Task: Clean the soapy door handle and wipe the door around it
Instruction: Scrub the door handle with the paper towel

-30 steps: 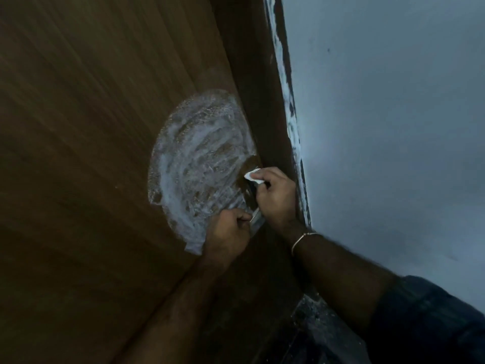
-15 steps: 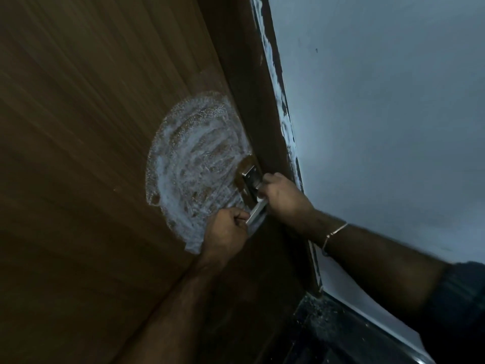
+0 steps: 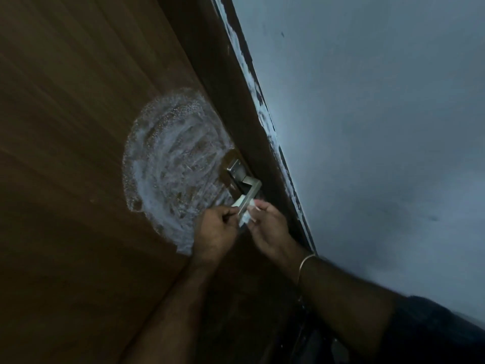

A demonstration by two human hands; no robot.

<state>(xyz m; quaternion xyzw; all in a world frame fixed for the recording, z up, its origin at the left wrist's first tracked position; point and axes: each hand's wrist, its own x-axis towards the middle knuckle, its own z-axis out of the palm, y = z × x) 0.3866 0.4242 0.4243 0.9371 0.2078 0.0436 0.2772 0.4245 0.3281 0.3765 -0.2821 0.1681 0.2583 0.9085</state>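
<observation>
A brown wooden door [image 3: 78, 127] fills the left of the view, with a wide patch of white soap foam [image 3: 170, 169] smeared beside the metal lever handle [image 3: 248, 193]. The handle's plate near the door edge looks bare of foam. My left hand [image 3: 215, 232] is closed around the free end of the lever. My right hand [image 3: 270, 227] pinches a small white cloth [image 3: 248, 216] against the lower part of the lever, right next to my left hand.
A dark door frame [image 3: 236, 88] with white smears along its edge runs diagonally beside the door. A pale blue-grey wall [image 3: 367, 127] fills the right side. A thin bangle [image 3: 305, 264] sits on my right wrist. The floor below is dark.
My right hand has slid with the cloth from the handle's plate down along the lever toward my left hand. The upper handle is now uncovered. My left hand has kept its grip.
</observation>
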